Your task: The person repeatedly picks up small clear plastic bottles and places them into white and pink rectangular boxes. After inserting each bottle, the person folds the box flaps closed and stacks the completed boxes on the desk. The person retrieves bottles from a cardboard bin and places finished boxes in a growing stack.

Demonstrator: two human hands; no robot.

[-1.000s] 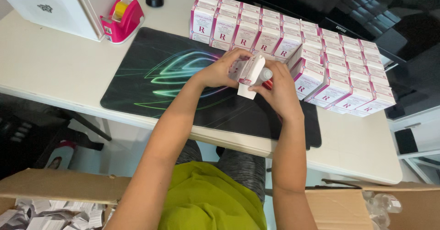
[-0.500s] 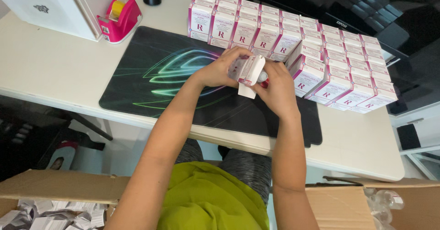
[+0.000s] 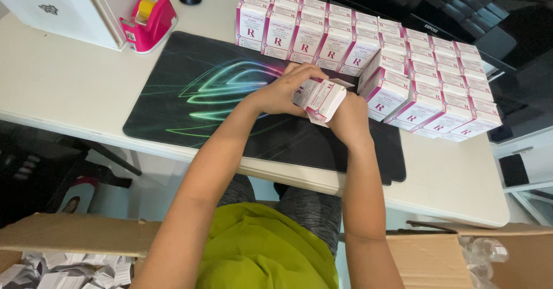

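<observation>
Both hands (image 3: 314, 102) around small carton (image 3: 322, 98)

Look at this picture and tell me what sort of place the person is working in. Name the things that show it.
Probably a home desk used for packing. A white desk carries a gaming-style mouse mat, a pink tape dispenser and rows of small pink-and-white cartons; both hands hold one carton, and open cardboard boxes stand below.
</observation>
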